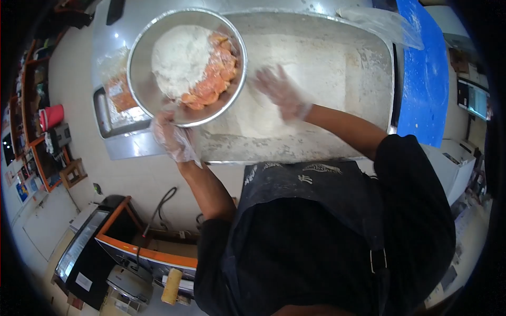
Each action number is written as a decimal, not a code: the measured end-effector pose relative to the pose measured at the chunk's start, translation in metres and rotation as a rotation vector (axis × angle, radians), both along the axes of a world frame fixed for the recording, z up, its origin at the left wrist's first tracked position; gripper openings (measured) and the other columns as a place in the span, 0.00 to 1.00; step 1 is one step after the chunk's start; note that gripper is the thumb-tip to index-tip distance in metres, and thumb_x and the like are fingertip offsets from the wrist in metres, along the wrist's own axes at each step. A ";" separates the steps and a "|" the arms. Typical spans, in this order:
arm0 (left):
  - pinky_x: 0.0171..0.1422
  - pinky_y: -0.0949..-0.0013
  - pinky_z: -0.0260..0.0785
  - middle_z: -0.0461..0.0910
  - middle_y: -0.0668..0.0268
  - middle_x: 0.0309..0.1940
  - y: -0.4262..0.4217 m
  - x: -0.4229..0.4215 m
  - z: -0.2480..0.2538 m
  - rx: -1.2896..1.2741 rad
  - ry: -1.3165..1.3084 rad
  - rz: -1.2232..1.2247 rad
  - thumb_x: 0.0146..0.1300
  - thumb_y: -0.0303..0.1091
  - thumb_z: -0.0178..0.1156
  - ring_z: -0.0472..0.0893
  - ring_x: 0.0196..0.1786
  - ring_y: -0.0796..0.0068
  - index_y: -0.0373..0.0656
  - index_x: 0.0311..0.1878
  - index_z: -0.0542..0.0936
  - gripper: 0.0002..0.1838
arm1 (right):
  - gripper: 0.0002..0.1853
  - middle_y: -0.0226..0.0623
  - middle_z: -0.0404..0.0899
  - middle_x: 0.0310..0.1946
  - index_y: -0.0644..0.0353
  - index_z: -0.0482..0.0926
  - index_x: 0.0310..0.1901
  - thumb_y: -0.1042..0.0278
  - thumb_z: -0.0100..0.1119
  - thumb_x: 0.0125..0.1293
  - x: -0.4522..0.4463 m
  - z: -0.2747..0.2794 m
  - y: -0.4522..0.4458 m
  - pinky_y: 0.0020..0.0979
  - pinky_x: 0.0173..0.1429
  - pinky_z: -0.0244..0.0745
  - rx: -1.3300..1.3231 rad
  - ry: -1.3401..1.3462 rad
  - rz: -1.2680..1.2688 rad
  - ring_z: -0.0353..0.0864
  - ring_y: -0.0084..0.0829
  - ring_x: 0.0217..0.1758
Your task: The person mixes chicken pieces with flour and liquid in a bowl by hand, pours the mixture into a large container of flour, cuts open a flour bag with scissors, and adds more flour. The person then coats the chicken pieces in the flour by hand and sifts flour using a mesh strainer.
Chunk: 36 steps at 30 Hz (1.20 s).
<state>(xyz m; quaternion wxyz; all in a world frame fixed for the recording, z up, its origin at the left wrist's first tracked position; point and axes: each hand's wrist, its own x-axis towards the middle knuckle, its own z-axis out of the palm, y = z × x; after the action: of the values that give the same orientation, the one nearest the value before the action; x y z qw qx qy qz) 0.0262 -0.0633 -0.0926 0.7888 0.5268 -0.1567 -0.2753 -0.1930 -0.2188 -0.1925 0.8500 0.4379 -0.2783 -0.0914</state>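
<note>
A large round metal bowl (138, 87) holds a heap of white flour (182, 58) beside pieces of orange-pink raw meat (217, 79). My left hand (173, 136), in a clear plastic glove, grips the bowl's near rim at the lower left. To the right of the bowl, my right hand (282, 92), also gloved and slightly blurred, hovers with fingers spread over a wide metal tray (369, 68). White flour (316, 68) covers much of the tray's bottom. Nothing shows in my right hand.
Left of the bowl lies a plastic bag (120, 92) with orange contents, over a smaller metal tray (103, 113). A blue board (424, 79) stands right of the flour tray, with a clear plastic bag (382, 23) near its top. A machine with a rolling pin-like handle (172, 286) is below left.
</note>
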 end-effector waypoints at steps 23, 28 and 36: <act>0.43 0.71 0.68 0.76 0.61 0.30 -0.017 -0.003 -0.017 0.464 -0.151 -0.090 0.49 0.33 0.54 0.75 0.33 0.70 0.33 0.31 0.78 0.11 | 0.30 0.44 0.78 0.43 0.60 0.67 0.58 0.62 0.63 0.53 -0.106 0.072 -0.030 0.40 0.48 0.75 2.837 -1.827 -0.631 0.79 0.33 0.43; 0.41 0.64 0.68 0.78 0.58 0.32 -0.030 -0.015 -0.008 1.003 -0.631 -0.410 0.57 0.43 0.52 0.77 0.35 0.66 0.43 0.33 0.80 0.14 | 0.32 0.45 0.76 0.47 0.61 0.62 0.61 0.60 0.62 0.56 -0.057 0.186 -0.028 0.39 0.54 0.74 2.830 -2.443 -0.395 0.78 0.35 0.49; 0.41 0.62 0.67 0.75 0.56 0.29 -0.025 -0.023 -0.012 0.796 -0.852 -0.467 0.60 0.38 0.49 0.76 0.34 0.63 0.41 0.38 0.78 0.12 | 0.28 0.44 0.74 0.51 0.61 0.66 0.58 0.65 0.62 0.56 -0.010 0.185 -0.033 0.38 0.58 0.72 2.495 -1.118 1.005 0.74 0.40 0.55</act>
<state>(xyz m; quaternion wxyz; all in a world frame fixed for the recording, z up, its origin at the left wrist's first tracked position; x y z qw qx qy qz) 0.0031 -0.0887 -0.1048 0.3194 0.7953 -0.4540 -0.2435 -0.2026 -0.2517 -0.0070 -0.3504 0.9035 -0.1278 0.2111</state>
